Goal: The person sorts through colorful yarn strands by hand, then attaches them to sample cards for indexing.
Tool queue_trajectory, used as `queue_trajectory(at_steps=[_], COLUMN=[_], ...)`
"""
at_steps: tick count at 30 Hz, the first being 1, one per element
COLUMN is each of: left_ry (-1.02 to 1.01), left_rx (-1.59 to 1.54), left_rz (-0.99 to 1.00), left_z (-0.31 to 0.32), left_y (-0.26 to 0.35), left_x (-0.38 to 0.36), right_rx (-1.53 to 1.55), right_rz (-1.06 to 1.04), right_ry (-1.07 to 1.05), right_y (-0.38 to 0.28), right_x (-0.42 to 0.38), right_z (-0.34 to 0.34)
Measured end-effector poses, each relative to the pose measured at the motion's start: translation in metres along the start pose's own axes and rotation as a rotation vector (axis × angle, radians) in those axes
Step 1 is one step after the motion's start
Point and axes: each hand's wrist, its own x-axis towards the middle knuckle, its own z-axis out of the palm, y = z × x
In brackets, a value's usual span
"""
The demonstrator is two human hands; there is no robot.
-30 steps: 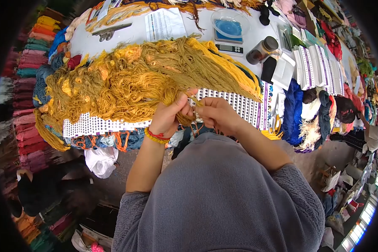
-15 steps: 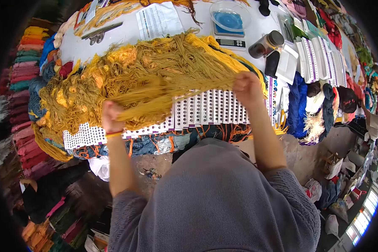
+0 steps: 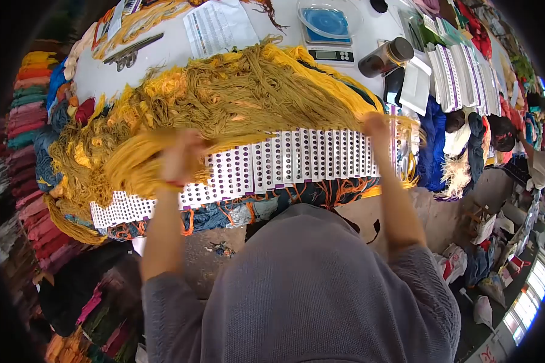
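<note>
My left hand (image 3: 184, 156) is closed round a bundle of yellow yarn (image 3: 136, 160), whose loose part fans out to the left, blurred by motion. My right hand (image 3: 378, 128) is closed at the right end of the strands, with a few yellow ends showing past it. Behind both hands spreads a big heap of olive and yellow yarn (image 3: 242, 91). White cards with rows of dark holes (image 3: 297, 158) lie in an overlapping row between my hands, at the table's near edge.
A digital scale (image 3: 330, 55) with a clear plastic lid (image 3: 327, 21) stands behind the heap. Right of it are a dark jar (image 3: 386, 57), a white tray (image 3: 415, 85) and stacked cards (image 3: 460, 78). Blue yarn (image 3: 430, 145) hangs at the right; a clip (image 3: 130, 53) lies back left.
My left hand has moved right and slightly up, and the yarn's loose part has swung to its left. My right hand has moved right. More of the cards show between them.
</note>
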Motion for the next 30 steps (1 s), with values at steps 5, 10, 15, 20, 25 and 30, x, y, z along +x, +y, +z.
queue_trajectory(at_steps=[5,10,15,20,25,30], left_ry=[-0.204,-0.210,-0.144,-0.207,-0.227,-0.127], left_rx=[0.311,0.440,0.414,0.347,0.272,0.369], left_rz=[-0.228,-0.105,-0.030,0.067,0.023,0.153], left_z=[0.128,0.144,0.151,0.145,0.146,0.145], left_y=[-0.085,-0.101,-0.101,-0.116,-0.122,-0.140], left_x=[0.020,0.036,0.034,0.043,0.044,0.057], right_rx=[-0.083,-0.367,-0.571,-0.674,-0.659,-0.393], right_rz=[-0.074,-0.199,-0.243,-0.330,-0.230,-0.036], right_ry=[-0.405,-0.444,-0.508,-0.567,-0.556,-0.463], right_y=[-0.074,-0.077,-0.081,-0.089,-0.090,-0.080], right_x=[-0.036,-0.035,-0.033,-0.031,-0.029,-0.031], right_z=[0.123,0.134,0.132,0.129,0.134,0.135])
